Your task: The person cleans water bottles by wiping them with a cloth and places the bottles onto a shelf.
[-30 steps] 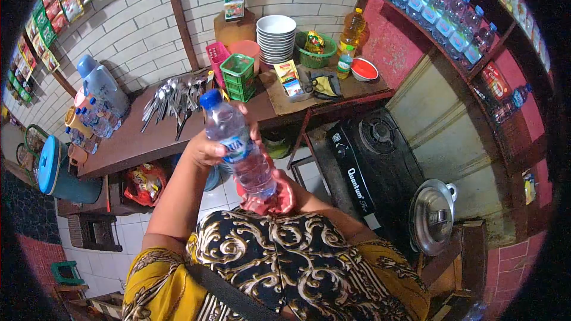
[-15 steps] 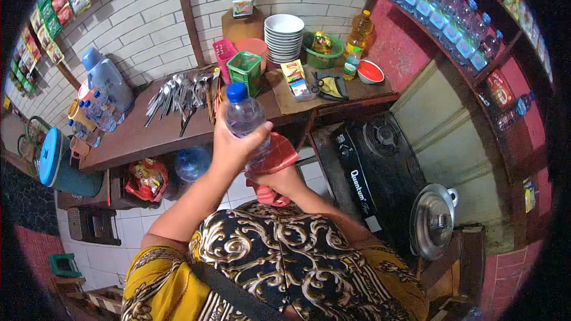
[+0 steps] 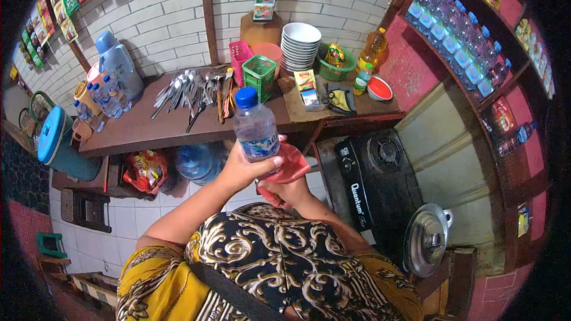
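My left hand (image 3: 247, 169) is wrapped round the lower part of a clear plastic water bottle (image 3: 256, 128) with a blue cap and a blue label. The bottle stands nearly upright in front of my chest. Just below and to the right, my right hand (image 3: 288, 191) is closed on a red cloth (image 3: 291, 163), which spreads up beside the bottle's base. The two hands are close together, and the cloth lies against the bottle's lower side. Part of the right fingers is hidden by the cloth.
Ahead is a brown counter (image 3: 140, 122) with spoons and forks (image 3: 190, 92), stacked white bowls (image 3: 300, 41), a green basket (image 3: 260, 77) and several water bottles (image 3: 107, 101). A black gas stove (image 3: 369, 181) and a lidded pot (image 3: 427, 241) are at right. Bottles line a shelf (image 3: 458, 38).
My left hand has lowered its grip on the bottle, so the label now shows. Both hands have shifted slightly right, and the view has tilted a little.
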A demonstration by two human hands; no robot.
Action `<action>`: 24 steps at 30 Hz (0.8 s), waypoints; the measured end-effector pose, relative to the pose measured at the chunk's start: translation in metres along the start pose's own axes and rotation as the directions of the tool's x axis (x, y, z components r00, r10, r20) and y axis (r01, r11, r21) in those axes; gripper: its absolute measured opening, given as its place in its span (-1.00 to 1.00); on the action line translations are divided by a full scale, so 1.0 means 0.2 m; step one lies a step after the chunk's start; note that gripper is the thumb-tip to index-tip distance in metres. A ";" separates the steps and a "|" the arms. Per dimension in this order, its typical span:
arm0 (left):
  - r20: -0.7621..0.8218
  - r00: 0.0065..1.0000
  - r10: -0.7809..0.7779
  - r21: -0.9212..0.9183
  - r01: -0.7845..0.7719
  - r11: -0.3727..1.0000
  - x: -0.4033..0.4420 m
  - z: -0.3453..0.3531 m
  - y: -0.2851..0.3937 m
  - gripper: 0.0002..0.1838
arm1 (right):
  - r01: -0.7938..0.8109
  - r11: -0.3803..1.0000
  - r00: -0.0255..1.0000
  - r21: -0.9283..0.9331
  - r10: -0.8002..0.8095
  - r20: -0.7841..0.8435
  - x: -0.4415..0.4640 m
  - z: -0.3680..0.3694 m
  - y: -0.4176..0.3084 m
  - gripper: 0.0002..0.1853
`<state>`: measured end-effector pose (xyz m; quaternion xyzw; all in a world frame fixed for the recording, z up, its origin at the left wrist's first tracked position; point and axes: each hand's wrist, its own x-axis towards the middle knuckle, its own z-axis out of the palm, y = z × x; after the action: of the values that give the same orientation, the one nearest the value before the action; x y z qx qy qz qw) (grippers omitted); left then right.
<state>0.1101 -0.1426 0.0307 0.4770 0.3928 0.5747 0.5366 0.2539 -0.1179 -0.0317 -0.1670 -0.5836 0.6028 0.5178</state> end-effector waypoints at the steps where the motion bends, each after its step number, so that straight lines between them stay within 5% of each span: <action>1: 0.013 0.998 0.062 0.046 -0.062 0.997 0.00 -0.01 -0.01 -0.30 | 0.081 0.989 0.997 -0.126 -0.081 0.002 -0.01 0.00 0.00 -0.15; 4: -0.115 0.993 -0.006 -0.117 -0.007 0.993 -0.04 -0.02 -0.08 -0.32 | 0.200 0.777 0.980 -0.597 -0.157 0.125 -0.03 -0.06 0.01 -0.21; 6: -0.150 0.989 -0.008 -0.136 -0.013 0.991 -0.03 0.00 -0.08 -0.22 | 0.188 0.630 0.982 -0.754 -0.099 0.162 -0.05 -0.04 -0.02 -0.22; 8: -0.136 0.987 -0.091 -0.237 0.057 0.970 -0.03 -0.01 -0.12 -0.22 | 0.219 0.636 0.974 -0.740 -0.094 0.207 -0.14 -0.09 0.17 -0.20; 11: 0.003 0.999 0.038 -0.271 -0.036 0.962 -0.02 -0.05 -0.21 -0.13 | 0.136 0.757 0.986 -0.639 -0.038 0.164 -0.14 -0.11 0.21 -0.22; 13: 0.027 0.998 0.060 -0.163 -0.055 0.985 -0.03 -0.05 -0.22 0.08 | 0.084 0.783 0.972 -0.616 0.073 0.225 -0.10 -0.15 0.22 -0.23; 15: 0.025 1.000 0.015 0.009 -0.015 1.000 -0.02 -0.05 -0.21 0.13 | 0.079 0.841 0.995 -0.535 -0.032 0.097 -0.04 -0.15 0.25 -0.22; 19: 0.073 0.997 0.032 -0.055 -0.028 0.998 -0.04 -0.01 -0.16 0.08 | 0.122 0.714 0.992 -0.690 -0.092 0.081 0.08 -0.09 0.02 -0.15; 22: 0.112 0.991 0.069 -0.037 -0.066 0.997 -0.04 -0.03 -0.17 0.13 | -0.001 0.916 0.997 -0.402 -0.029 -0.067 0.15 0.07 -0.16 -0.14; 24: 0.197 0.977 0.085 -0.099 -0.066 0.993 -0.02 -0.07 -0.27 0.15 | 0.070 0.936 0.991 -0.346 -0.105 -0.082 0.22 0.09 -0.19 -0.12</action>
<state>0.1089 -0.1398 -0.0263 0.5220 0.2916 0.5611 0.5725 0.2375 -0.1005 0.0247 -0.2580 -0.6599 0.4594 0.5356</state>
